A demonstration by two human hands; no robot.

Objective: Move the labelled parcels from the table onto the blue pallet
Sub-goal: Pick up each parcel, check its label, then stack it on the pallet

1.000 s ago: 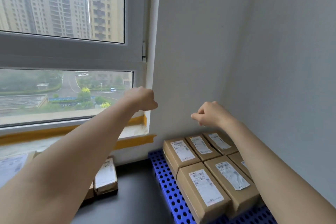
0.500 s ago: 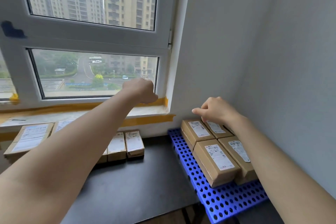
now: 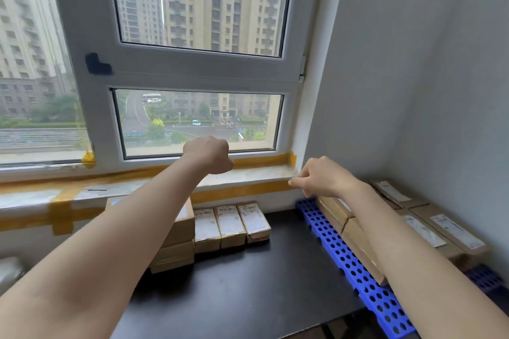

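Three small brown labelled parcels [image 3: 230,224] stand side by side on the black table [image 3: 248,289], against the wall under the window sill. To their left, two larger cardboard boxes [image 3: 177,242] are stacked, partly hidden by my left forearm. The blue perforated pallet [image 3: 344,253] lies at the table's right end and carries several flat labelled parcels [image 3: 443,228]. My left hand [image 3: 209,154] is raised above the table parcels, fingers curled in a fist, holding nothing. My right hand [image 3: 322,179] hovers over the pallet's far end, fingers curled and holding nothing.
A window with a sill [image 3: 248,173] edged in yellow tape runs along the back. A grey wall [image 3: 427,91] closes the right side behind the pallet. A pale wrapped object [image 3: 8,270] shows at the far left edge.
The view has swung left and lifted, bringing the table parcels and more window into sight. Both hands stay raised in front with curled fingers, now nearer the sill.
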